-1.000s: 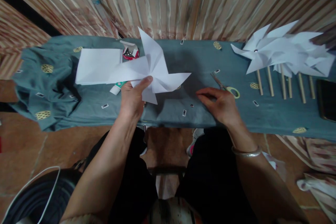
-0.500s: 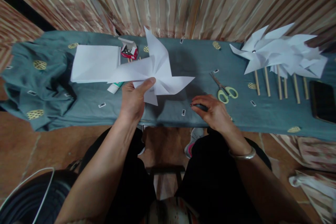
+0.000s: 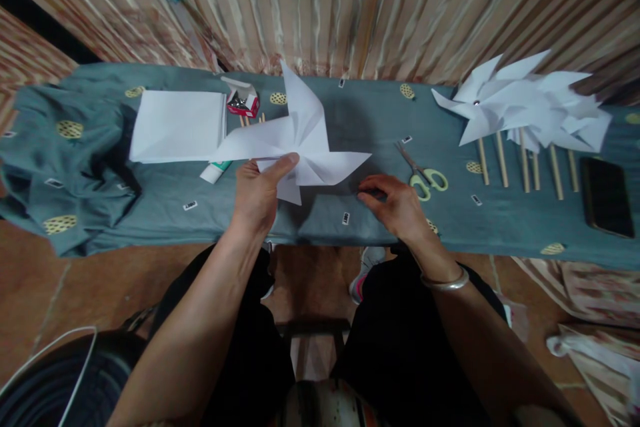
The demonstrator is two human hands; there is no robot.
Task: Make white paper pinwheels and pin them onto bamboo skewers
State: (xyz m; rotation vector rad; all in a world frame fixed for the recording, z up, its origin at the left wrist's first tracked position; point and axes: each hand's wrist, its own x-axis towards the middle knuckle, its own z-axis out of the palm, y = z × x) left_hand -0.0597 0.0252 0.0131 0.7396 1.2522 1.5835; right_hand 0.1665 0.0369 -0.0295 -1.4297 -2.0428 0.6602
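My left hand [image 3: 257,193] is closed on a white paper pinwheel [image 3: 313,167], thumb pressed near its centre and the other fingers behind. Its folded blades spread above the cloth, and no stick shows on it. To the right, my right hand [image 3: 393,203] hovers apart from the pinwheel with thumb and fingers curled together in a pinch. Whatever lies between those fingertips is too small to make out. Scissors with pale green handles [image 3: 425,180] lie just beyond the right hand. A white and green tube [image 3: 215,171] lies left of the left hand, partly under a blade.
A stack of white paper [image 3: 177,127] lies at left, beside an open red box [image 3: 244,103] of small shiny pieces. Several finished pinwheels [image 3: 530,107] on wooden sticks lie at right, near a black phone [image 3: 607,197]. Grey-green cloth [image 3: 320,220] covers the narrow table.
My right hand has moved slightly left and up, its fingers still curled. My left hand keeps hold of the pinwheel, nearly in place. The view has shifted a little.
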